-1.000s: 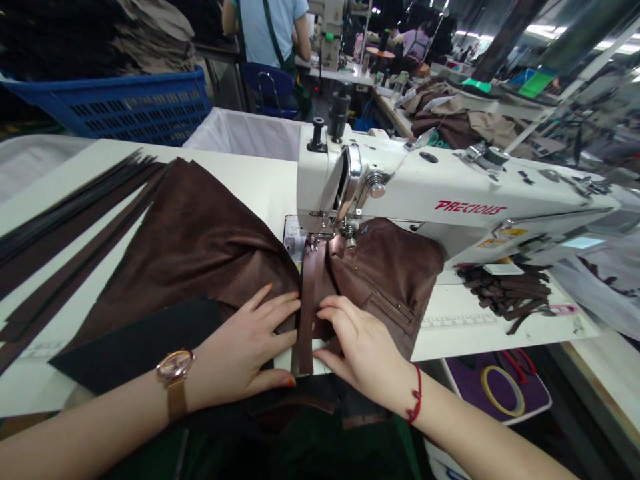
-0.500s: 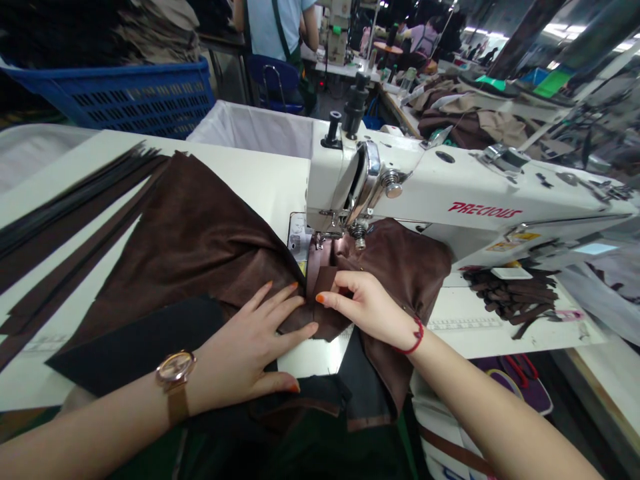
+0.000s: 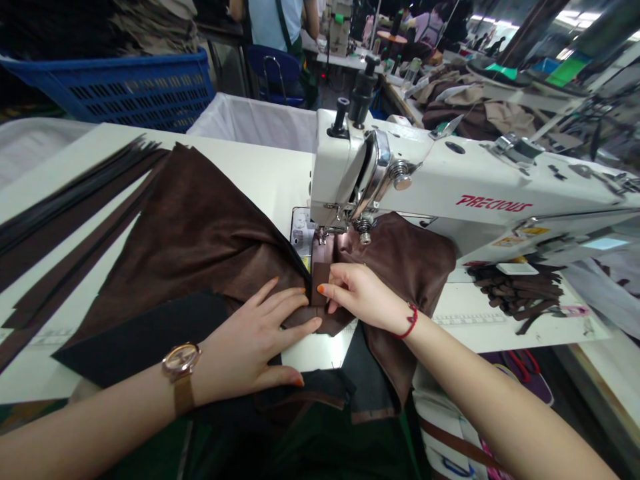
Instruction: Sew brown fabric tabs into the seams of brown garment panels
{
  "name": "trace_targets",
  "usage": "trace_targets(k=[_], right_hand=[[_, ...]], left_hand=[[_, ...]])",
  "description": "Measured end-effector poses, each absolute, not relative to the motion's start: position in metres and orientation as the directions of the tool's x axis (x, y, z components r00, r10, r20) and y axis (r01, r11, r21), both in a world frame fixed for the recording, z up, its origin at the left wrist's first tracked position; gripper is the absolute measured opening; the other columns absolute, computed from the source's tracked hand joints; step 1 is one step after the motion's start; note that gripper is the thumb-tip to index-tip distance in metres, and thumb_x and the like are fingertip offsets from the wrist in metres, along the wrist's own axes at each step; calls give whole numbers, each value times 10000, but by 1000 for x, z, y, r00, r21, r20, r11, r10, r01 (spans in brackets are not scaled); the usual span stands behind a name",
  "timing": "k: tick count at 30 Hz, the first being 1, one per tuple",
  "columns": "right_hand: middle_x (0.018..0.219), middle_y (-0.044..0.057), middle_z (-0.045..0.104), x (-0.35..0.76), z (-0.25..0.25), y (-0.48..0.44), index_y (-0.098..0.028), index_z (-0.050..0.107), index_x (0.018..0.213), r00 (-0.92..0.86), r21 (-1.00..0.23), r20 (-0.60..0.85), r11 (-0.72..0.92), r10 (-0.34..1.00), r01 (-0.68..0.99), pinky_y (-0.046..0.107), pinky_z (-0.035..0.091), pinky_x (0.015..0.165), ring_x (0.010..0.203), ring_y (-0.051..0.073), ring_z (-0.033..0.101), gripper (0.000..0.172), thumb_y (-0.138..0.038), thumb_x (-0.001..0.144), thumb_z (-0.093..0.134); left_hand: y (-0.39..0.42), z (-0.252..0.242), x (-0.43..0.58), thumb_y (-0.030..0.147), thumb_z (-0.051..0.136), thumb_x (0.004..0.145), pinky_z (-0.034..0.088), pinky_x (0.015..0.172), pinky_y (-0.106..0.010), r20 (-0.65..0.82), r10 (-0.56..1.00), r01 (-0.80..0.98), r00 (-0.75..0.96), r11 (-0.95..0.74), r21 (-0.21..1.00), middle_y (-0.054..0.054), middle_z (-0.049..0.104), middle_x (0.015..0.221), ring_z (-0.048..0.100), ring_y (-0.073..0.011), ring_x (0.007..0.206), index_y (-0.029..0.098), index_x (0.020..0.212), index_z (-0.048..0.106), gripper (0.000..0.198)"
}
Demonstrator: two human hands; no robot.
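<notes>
My left hand (image 3: 250,347) lies with fingers spread on a large brown leather panel (image 3: 195,233), just left of a seam. My right hand (image 3: 367,293) pinches the edge of a small brown leather tab (image 3: 320,280) between thumb and fingers. That tab rests on the narrow leather strip in front of the presser foot (image 3: 327,233). More brown leather (image 3: 400,247) bunches beneath the arm of the white sewing machine (image 3: 425,173). Black backing (image 3: 373,373) shows where the leather hangs over the table's front edge. The needle tip is too small to make out.
Long dark strips (image 3: 85,193) lie at the table's left. A bundle of short brown strips (image 3: 517,290) sits at the right, near a printed ruler (image 3: 467,319). Behind stand a blue basket (image 3: 135,93) and a white-lined bin (image 3: 255,123); a person (image 3: 275,27) sits beyond.
The small tab has turned and now lies flatter along the strip, with my right fingers slightly lower on its edge. My left hand stays on the panel. The view has shifted slightly.
</notes>
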State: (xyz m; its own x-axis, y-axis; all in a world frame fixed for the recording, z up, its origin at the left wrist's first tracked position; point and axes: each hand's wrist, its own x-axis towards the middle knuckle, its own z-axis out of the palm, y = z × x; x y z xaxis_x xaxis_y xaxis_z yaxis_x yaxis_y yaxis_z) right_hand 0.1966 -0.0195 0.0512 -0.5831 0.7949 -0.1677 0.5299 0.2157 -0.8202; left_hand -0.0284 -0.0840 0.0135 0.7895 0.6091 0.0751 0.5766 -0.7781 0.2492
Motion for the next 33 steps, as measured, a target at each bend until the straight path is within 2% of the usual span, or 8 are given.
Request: trace_targets(k=[8, 17, 24, 29, 33], right_hand=[[593, -6, 663, 196, 48, -22, -190, 474, 692, -572, -845, -162, 186, 804, 501, 199, 420, 522, 563, 139, 656, 234, -245, 908, 549], [621, -2, 671, 197, 47, -23, -177, 514, 729, -583, -839, -146, 212, 799, 501, 198, 423, 542, 583, 136, 655, 206, -241, 922, 546], [614, -17, 650, 199, 43, -26, -179, 492, 689, -585, -805, -90, 288, 806, 519, 190, 381, 527, 569, 115, 624, 243, -226, 916, 564], [663, -10, 653, 203, 41, -29, -165, 545, 738, -620, -793, -48, 347, 783, 501, 199, 377, 555, 597, 111, 602, 195, -227, 922, 565], [687, -8, 639, 206, 36, -30, -165, 571, 763, -647, -729, -1, 442, 762, 522, 207, 377, 579, 618, 111, 584, 195, -247, 938, 550]], left_hand=[[-81, 15, -29, 597, 581, 828, 221, 1109, -629, 108, 591, 543, 800, -788, 289, -145, 435, 1412, 387, -342, 1324, 292, 1402, 426, 668], [-77, 13, -31, 606, 542, 851, 216, 1108, -636, 67, 559, 525, 826, -807, 270, -152, 441, 1402, 371, -331, 1338, 293, 1421, 392, 668], [-75, 12, -31, 580, 585, 836, 202, 1116, -631, 96, 555, 502, 826, -803, 322, -142, 452, 1400, 394, -336, 1319, 286, 1411, 413, 667], [-75, 11, -32, 577, 568, 849, 219, 1106, -631, 103, 542, 492, 834, -816, 305, -156, 443, 1401, 402, -337, 1311, 277, 1411, 414, 656], [-75, 11, -33, 566, 556, 862, 223, 1108, -624, 105, 535, 489, 838, -823, 290, -152, 446, 1395, 397, -331, 1314, 282, 1409, 416, 632]])
